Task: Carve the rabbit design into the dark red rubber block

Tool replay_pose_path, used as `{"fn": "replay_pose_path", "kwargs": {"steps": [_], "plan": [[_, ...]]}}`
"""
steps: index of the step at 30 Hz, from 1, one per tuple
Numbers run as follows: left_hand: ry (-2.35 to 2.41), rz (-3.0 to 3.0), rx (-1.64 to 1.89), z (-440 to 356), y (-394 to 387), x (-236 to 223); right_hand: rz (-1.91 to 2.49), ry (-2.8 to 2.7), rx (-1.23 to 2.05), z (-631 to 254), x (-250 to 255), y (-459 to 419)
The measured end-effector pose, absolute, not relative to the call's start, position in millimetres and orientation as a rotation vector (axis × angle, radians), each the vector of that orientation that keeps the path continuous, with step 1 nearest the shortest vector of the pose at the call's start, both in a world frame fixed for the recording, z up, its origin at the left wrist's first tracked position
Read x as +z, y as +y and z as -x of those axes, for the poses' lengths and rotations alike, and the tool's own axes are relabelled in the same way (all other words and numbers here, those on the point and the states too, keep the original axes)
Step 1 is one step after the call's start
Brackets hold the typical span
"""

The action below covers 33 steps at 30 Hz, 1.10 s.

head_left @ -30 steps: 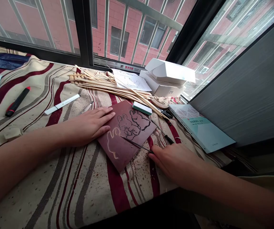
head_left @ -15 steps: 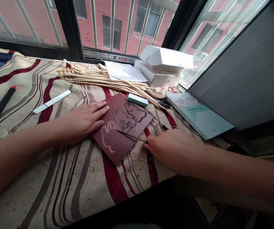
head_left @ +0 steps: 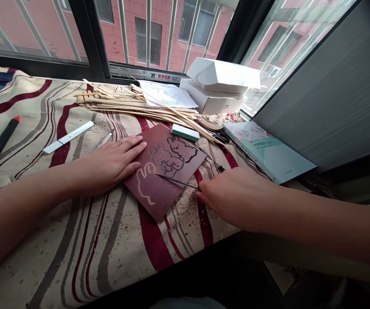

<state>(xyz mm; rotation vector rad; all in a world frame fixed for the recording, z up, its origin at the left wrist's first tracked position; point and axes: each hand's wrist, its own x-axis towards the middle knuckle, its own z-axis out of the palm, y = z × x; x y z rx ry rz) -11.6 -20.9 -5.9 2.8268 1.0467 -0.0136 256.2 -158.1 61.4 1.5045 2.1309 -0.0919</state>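
My left hand (head_left: 114,164) lies flat with outstretched fingers on the upper left part of a reddish-brown board (head_left: 159,201). Rabbit outlines mark the board: two are dark, and the one at lower left is a pale, scored line. Wrapped round the handle of a thin metal pointed tool (head_left: 178,182), my right hand (head_left: 222,195) is just off the board's right edge. The tool's tip is at the upper end of the pale outline; its handle is mostly hidden in my fist. Another slim tool with a black handle (head_left: 220,168) lies beyond my right hand.
A green-and-white block (head_left: 185,132) sits at the board's far edge. Behind are wooden strips (head_left: 117,104), a sketched sheet (head_left: 168,94) and a white box (head_left: 225,104). A book (head_left: 268,150) lies right; a black-red marker (head_left: 3,139) and white cutter-like stick (head_left: 68,137) lie left.
The camera view has shifted, so everything sits higher and further left in the picture. Both hands keep their grip and place on the board and tool; the tip has barely moved.
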Motion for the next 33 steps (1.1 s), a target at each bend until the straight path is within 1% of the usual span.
{"fn": "replay_pose_path", "kwargs": {"steps": [15,25,27,29,31,33], "plan": [[1.056,-2.819,-0.027,13,-21,-6,-1.488,2.048,-0.154,-247,84,-152],[1.022,-2.827,0.060,19,-16,-12,-1.510,2.091,-0.191,-245,79,-154],[1.027,-2.834,0.105,20,-15,-16,-1.593,2.092,-0.252,-257,71,-159],[1.027,-2.847,0.154,21,-16,-20,-1.784,2.119,-0.276,-276,60,-165],[1.029,-2.855,0.205,21,-19,-22,-2.014,2.167,-0.200,-300,50,-167],[1.031,-2.860,0.233,21,-22,-22,-2.146,2.103,-0.142,-322,43,-163]]}}
